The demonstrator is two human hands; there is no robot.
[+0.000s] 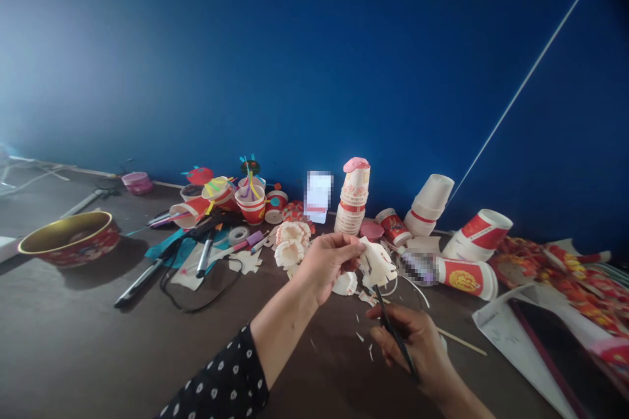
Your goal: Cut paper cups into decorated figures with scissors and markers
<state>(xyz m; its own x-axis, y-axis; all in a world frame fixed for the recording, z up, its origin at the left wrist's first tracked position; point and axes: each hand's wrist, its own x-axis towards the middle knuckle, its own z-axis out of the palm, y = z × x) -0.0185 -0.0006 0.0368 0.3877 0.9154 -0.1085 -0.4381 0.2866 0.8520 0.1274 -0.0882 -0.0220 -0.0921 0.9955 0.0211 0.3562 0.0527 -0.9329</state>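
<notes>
You are pinching the light, flimsy paper cup (pixel 377 265), its edges cut into soft strips, in your left hand (pixel 327 266) above the middle of the table (pixel 147 353), best held by its stiffer uncut part, while your right hand (pixel 410 347) is clenching black scissors (pixel 396 340) just below it.

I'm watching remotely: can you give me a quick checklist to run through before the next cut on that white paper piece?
1. Left hand pinching the white paper piece: ok.
2. Right hand gripping the black scissors: ok.
3. Scissor tip at the paper's lower edge: ok.
4. Blades lined up on the intended cut: cannot tell, too small to see.
5. Area below the hands free of loose white paper scraps: not ok, several lie there.
6. Wooden stick apart from the right hand: ok.
</notes>
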